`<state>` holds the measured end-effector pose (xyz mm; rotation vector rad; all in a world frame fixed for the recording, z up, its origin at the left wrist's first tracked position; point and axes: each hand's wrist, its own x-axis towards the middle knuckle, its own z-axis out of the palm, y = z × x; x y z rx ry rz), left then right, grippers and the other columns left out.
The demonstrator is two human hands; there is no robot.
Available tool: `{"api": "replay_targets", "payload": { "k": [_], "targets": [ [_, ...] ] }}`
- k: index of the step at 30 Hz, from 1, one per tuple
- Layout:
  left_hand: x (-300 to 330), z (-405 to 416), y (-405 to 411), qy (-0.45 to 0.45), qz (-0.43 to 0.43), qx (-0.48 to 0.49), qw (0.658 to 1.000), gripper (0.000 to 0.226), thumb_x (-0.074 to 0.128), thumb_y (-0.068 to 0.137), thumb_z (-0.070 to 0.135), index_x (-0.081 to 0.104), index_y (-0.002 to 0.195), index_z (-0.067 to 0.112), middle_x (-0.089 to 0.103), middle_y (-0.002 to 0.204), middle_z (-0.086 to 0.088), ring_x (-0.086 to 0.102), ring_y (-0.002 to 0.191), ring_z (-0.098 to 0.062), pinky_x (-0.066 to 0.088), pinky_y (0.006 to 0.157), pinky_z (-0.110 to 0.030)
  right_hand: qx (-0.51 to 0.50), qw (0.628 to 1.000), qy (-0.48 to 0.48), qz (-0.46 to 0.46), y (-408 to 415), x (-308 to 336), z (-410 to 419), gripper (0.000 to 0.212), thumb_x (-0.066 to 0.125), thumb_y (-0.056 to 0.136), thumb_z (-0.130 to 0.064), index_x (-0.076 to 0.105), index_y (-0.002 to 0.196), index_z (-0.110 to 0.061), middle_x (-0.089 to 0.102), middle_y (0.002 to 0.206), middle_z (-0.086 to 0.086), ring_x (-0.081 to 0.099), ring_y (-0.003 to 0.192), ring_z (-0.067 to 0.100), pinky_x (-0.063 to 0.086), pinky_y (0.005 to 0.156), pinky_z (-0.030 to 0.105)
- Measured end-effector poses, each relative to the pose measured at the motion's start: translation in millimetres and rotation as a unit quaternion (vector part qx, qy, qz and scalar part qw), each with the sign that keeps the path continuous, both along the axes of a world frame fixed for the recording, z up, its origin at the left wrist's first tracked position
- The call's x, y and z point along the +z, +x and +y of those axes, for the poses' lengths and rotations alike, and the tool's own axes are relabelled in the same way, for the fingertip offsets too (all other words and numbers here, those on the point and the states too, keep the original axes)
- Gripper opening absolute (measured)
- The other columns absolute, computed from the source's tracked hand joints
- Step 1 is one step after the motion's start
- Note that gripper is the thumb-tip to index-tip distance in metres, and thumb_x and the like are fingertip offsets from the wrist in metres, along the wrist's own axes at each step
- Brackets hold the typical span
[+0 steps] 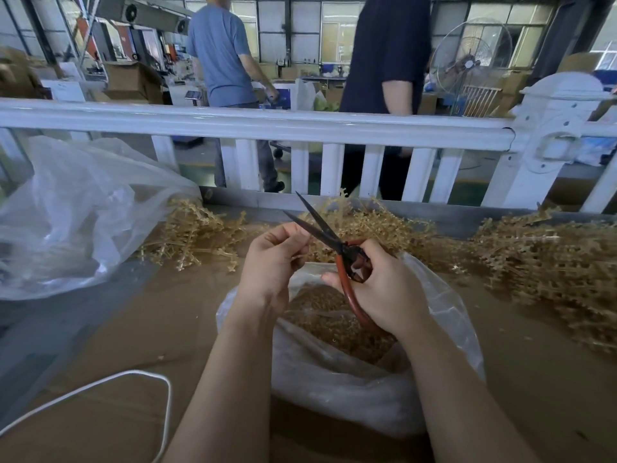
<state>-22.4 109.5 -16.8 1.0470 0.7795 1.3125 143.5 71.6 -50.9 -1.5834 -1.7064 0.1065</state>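
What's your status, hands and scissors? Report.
Right hand grips scissors, blades open. Left hand pinches small piece at blades. Open bag beneath; nothing blocking.

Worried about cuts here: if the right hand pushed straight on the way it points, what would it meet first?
Probably the left hand, whose fingertips pinch a golden sprig right at the open blades of the scissors that the right hand grips; depth is hard to judge.
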Motion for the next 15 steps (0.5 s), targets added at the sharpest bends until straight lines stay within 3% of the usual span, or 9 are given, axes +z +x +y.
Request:
{"api": "replay_targets", "payload": {
  "k": [5,10,15],
  "targets": [
    [-0.6,0.3,-0.6,0.003,-0.001,-0.003,1.000,0.024,0.055,0.094,-0.001,0.065,0.075,0.010,0.051,0.065,-0.001,0.040,0.060,-0.009,0.038,0.056,-0.016,-0.013,1.000,0.004,-0.021,0.2,-0.3,0.8,0.058,0.054,0.068,-0.088,0.049,0.092,-0.037,0.059,0.081,-0.023,0.055,0.075,-0.008,0.039,0.055,0.015],
    [-0.3,-1.1,-1.8,-0.003,-0.020,-0.009,1.000,0.032,0.058,0.092,0.000,0.073,0.068,0.015,0.051,0.062,0.000,0.038,0.058,-0.009,0.038,0.056,-0.017,-0.024,0.999,0.024,-0.029,-0.4,0.2,-0.2,0.061,0.056,0.068,-0.087,0.051,0.089,-0.030,0.055,0.076,-0.022,0.057,0.070,0.000,0.047,0.056,0.023],
    [0.2,-1.2,-2.2,0.002,-0.024,-0.013,1.000,0.038,0.059,0.092,0.001,0.076,0.063,0.018,0.053,0.058,0.004,0.038,0.058,-0.009,0.042,0.057,-0.015,-0.045,0.996,0.055,-0.047,-2.3,2.2,-3.3,0.061,0.047,0.064,-0.091,0.047,0.081,-0.032,0.054,0.065,-0.018,0.055,0.061,-0.001,0.039,0.048,0.020]
  ]
}}
